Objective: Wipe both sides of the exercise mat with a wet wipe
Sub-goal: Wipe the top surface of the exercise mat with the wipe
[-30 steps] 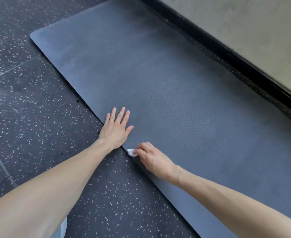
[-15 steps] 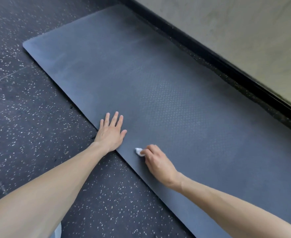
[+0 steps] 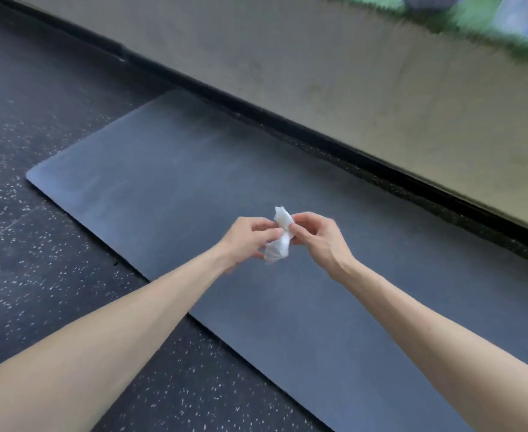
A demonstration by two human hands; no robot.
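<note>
Wet wipe (image 3: 280,241), crumpled into a twisted white wad, hangs in the air above the exercise mat (image 3: 163,182) and touches nothing but fingers. The left hand (image 3: 247,241) has its grip pinched on the lower part with thumb and fingertips, and the right hand (image 3: 322,241) has its grip pinched on the upper part, fingers curled. The dark grey mat lies flat on the speckled black floor (image 3: 38,275). Its far long edge runs close along the black baseboard (image 3: 256,110) under the beige wall (image 3: 350,73). One face is up and the other is hidden against the floor. The step in hand looks like reworking the wipe to find a fresh surface, not wiping. The next move probably calls for opening the wad into a flatter pad, taking it in one hand and pressing it down onto the mat. Whether the upper face is finished cannot be told, and the underside needs the mat turned over.
</note>
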